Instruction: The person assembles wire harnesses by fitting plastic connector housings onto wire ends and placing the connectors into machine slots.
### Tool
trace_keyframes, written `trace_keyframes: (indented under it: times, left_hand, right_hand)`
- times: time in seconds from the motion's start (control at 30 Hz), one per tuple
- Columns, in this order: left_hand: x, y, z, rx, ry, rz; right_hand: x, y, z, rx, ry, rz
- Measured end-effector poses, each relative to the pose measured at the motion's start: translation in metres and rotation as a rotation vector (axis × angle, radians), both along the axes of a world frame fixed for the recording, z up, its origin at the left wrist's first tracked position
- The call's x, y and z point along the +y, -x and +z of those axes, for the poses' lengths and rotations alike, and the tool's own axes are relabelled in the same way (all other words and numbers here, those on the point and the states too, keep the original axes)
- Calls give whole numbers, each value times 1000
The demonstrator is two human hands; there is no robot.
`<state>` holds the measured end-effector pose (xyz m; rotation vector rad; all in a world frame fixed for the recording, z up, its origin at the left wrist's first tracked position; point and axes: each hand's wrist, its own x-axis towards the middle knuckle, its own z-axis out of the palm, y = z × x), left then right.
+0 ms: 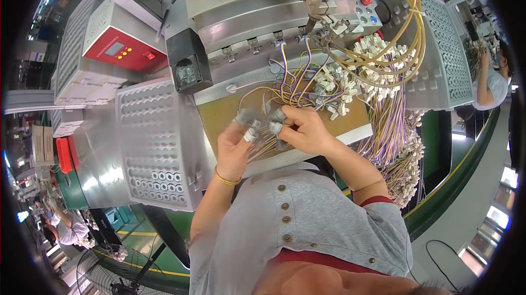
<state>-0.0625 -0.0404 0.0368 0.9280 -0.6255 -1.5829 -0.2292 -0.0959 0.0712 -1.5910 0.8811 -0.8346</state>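
Observation:
Over the brown work board (219, 113), my two hands come close together with grey and white covers on several fingertips. My left hand (236, 140) is smeared by motion, so its grip does not show. Curled in a pinch, my right hand (307, 130) closes on something I cannot make out. A small greyish part appears between the hands, too blurred to name. Behind them, purple and yellow wires (296, 91) fan across the board. Some run up to small clamps (279, 38) along the metal fixture. White plug connectors (335, 88) lie heaped beside my right hand.
A pale tray with round pockets (150, 141) stands at left, ring-shaped parts in its lower rows. Above it are a black box (188, 62) and a red-fronted control unit (129, 48). Wire bundles (386, 125) hang at right beneath yellowish hoses (419, 26). Other people work farther off.

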Motion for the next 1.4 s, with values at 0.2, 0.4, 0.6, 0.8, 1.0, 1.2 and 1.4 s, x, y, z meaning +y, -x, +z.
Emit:
trace_keyframes:
  times: [0.2, 0.4, 0.6, 0.8, 1.0, 1.2, 1.4]
  left_hand:
    - [0, 4, 7, -56, 34, 3]
    - [0, 3, 7, -113, 96, 0]
    - [-1, 6, 9, -97, 175, 11]
    - [-2, 4, 6, -128, 225, 19]
    - [-2, 6, 14, -139, 290, 5]
    - [-4, 7, 18, -100, 260, 18]
    - [-3, 8, 15, -151, 277, 10]
  right_hand:
    - [-3, -2, 7, -38, -16, 21]
    - [-7, 4, 7, 19, -78, 138]
    - [-8, 9, 7, 52, -121, 193]
    - [-9, 6, 16, 102, -137, 155]
    - [-9, 10, -4, 130, -27, 100]
    - [-7, 7, 1, 55, -126, 38]
    - [-8, 8, -9, 106, -12, 55]
